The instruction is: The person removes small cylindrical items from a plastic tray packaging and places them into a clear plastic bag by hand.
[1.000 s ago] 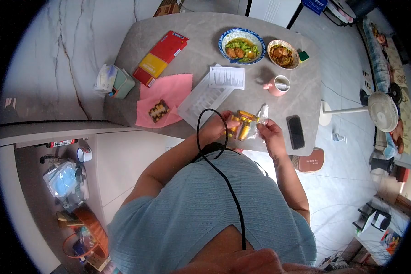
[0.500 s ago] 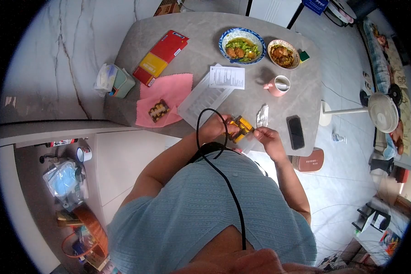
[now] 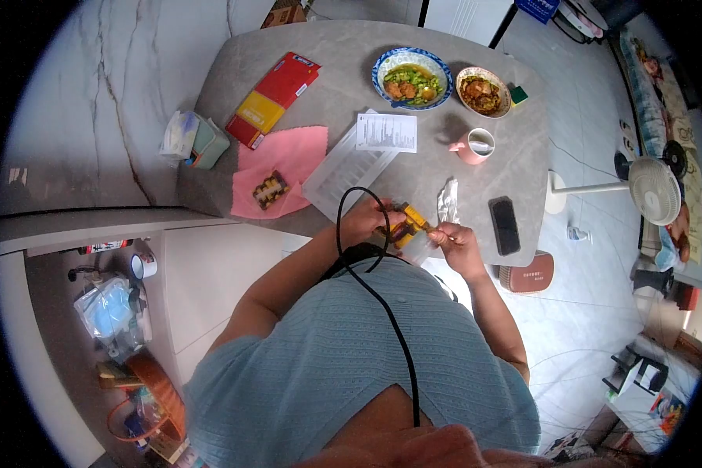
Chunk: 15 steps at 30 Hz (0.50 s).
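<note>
My left hand (image 3: 364, 221) is closed on a yellow-and-brown blocky item (image 3: 410, 222), held just over the table's near edge. The exact kind of item cannot be made out. My right hand (image 3: 458, 244) pinches at the item's right end, fingers pressed together. Clear plastic (image 3: 418, 249) hangs below the item, between the hands. A similar small brown-and-yellow cluster (image 3: 270, 189) lies on a pink cloth (image 3: 298, 148) to the left. Near my left hand lies a translucent slotted tray (image 3: 337, 181), partly covered by a printed leaflet (image 3: 387, 132). Crumpled silvery wrapping (image 3: 448, 201) rests beyond my right hand.
On the grey table (image 3: 327, 70) are a red-and-yellow box (image 3: 274, 99), two bowls of food (image 3: 413, 79), a pink mug (image 3: 476, 146) and a phone (image 3: 505, 225). A black cable (image 3: 388, 301) loops before my chest. A white fan (image 3: 653, 192) stands right.
My right hand has shifted slightly left and down, its fingers closing more tightly at the item's end. The yellow-and-brown item has tilted a little. Objects on the table stay put.
</note>
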Each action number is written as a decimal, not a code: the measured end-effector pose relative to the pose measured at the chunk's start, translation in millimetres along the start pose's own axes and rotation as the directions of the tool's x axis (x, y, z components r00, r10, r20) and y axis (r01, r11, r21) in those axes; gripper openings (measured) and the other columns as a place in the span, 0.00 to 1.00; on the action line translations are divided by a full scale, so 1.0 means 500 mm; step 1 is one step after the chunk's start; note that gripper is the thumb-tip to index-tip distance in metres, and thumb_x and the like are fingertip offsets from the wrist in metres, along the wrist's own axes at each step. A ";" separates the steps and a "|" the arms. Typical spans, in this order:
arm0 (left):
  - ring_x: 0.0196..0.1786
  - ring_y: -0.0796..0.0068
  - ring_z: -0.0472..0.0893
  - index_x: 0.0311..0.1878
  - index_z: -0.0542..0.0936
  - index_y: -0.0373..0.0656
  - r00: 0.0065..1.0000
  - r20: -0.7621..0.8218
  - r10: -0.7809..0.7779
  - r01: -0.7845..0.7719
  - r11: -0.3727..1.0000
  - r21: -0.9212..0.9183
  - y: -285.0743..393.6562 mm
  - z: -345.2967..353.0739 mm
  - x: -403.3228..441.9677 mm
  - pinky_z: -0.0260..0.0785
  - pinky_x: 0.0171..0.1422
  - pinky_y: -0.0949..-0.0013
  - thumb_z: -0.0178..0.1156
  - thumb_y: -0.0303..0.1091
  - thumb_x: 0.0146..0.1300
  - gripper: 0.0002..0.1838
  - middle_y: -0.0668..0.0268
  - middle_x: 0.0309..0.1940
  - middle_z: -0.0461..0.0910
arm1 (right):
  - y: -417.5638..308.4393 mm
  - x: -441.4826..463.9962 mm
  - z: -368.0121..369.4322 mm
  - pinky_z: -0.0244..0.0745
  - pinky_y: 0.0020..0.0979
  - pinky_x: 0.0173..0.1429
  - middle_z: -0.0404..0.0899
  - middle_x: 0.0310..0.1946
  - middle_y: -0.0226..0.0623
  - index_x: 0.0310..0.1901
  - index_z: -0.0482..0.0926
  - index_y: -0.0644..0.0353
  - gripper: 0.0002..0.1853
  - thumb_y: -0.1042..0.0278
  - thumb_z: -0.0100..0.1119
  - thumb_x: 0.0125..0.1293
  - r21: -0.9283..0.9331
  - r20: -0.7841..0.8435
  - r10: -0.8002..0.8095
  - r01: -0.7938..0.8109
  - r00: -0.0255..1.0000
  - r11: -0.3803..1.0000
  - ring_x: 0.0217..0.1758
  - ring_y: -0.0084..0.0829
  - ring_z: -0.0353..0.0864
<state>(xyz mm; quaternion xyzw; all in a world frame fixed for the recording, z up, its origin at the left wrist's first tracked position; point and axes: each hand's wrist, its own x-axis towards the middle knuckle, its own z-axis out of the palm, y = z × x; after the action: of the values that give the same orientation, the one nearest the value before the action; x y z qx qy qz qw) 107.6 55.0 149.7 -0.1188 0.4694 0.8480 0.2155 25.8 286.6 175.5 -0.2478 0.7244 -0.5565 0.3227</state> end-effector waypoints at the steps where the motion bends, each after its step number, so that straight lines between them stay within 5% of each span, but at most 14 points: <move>1: 0.40 0.77 0.79 0.49 0.77 0.36 1.000 -0.022 0.011 -0.012 0.999 -0.044 0.002 0.007 -0.003 0.69 0.49 0.73 0.61 0.39 0.63 0.17 0.66 0.39 0.80 | 0.005 0.000 0.000 0.69 0.28 0.34 0.75 0.21 0.35 0.28 0.78 0.67 0.14 0.63 0.62 0.64 -0.038 -0.015 -0.045 0.045 0.999 0.998 0.27 0.26 0.73; 10: 0.43 0.77 0.78 0.51 0.76 0.36 1.000 -0.024 0.016 -0.018 0.995 -0.101 -0.018 -0.006 0.012 0.69 0.51 0.73 0.59 0.37 0.65 0.16 0.66 0.41 0.79 | 0.015 -0.005 0.024 0.74 0.34 0.42 0.78 0.25 0.40 0.28 0.78 0.64 0.13 0.62 0.61 0.65 -0.214 -0.125 -0.380 0.349 0.916 0.912 0.34 0.39 0.79; 14: 0.39 0.78 0.78 0.49 0.77 0.36 1.000 0.019 0.024 -0.024 1.000 0.005 0.006 -0.003 0.000 0.70 0.47 0.74 0.60 0.37 0.64 0.15 0.66 0.37 0.80 | 0.018 -0.011 0.032 0.74 0.32 0.40 0.77 0.26 0.39 0.29 0.77 0.66 0.14 0.62 0.59 0.66 -0.153 -0.144 -0.415 0.394 0.898 0.906 0.34 0.35 0.79; 15: 0.39 0.78 0.78 0.49 0.77 0.36 1.000 0.019 0.024 -0.024 1.000 0.005 0.009 -0.004 -0.001 0.70 0.47 0.74 0.60 0.37 0.64 0.15 0.66 0.37 0.80 | 0.009 -0.017 0.026 0.74 0.30 0.38 0.78 0.29 0.39 0.30 0.77 0.67 0.15 0.62 0.58 0.66 -0.067 -0.063 -0.253 0.248 0.965 0.966 0.35 0.32 0.79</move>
<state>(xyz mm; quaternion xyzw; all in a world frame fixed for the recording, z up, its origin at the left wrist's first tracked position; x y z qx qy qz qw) 105.8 51.0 152.3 -0.1044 0.4710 0.8504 0.2101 41.1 285.7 170.5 -0.3266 0.7142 -0.5801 0.2163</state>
